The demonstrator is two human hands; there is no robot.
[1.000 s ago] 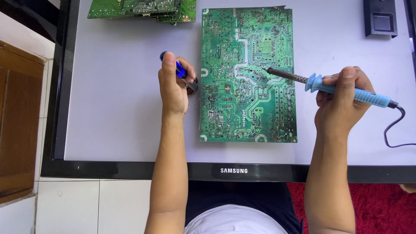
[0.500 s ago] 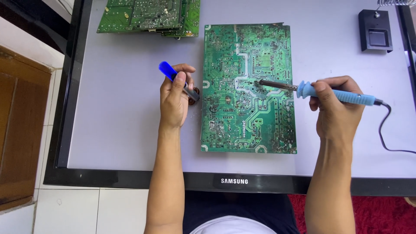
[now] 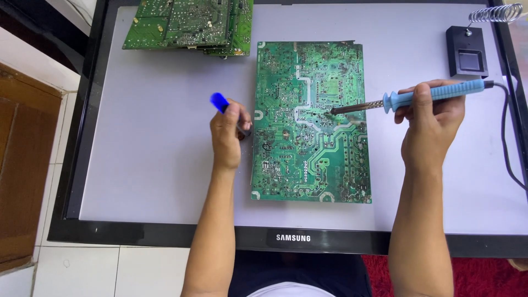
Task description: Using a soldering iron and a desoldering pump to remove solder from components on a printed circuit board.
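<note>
While both hands are occupied, the items read as follows.

Item one: green circuit board [image 3: 311,124], one, lying solder-side up at the centre of a flat-screen monitor [image 3: 159,165] laid face up as a bench.

Item two: soldering iron [image 3: 418,98], one, light blue handle, dark metal tip. Right hand [image 3: 432,124] closed around the handle at 3 o'clock from the board; the tip rests on or just above a joint near the board's middle. I cannot tell whether it touches. A dark cord trails off towards the right edge.

Item three: blue-handled tool [image 3: 220,103], one, likely a desoldering pump, though most of it is hidden. Left hand [image 3: 228,135] closed around it, just beside the board's left edge at 9 o'clock.

Item four: stack of green circuit boards [image 3: 190,25], at 11 o'clock, at least two, exact count unclear as they overlap.

Item five: black soldering-iron stand [image 3: 467,52] with coiled wire holder, one, at 2 o'clock, unoccupied.

Progress, as a judgement: work on the centre board looks mid-way at best. The solder side shows scorched, darkened patches, yet no loose parts lie about, and the iron is at a joint now. The stacked boards show no sign either way.
</note>
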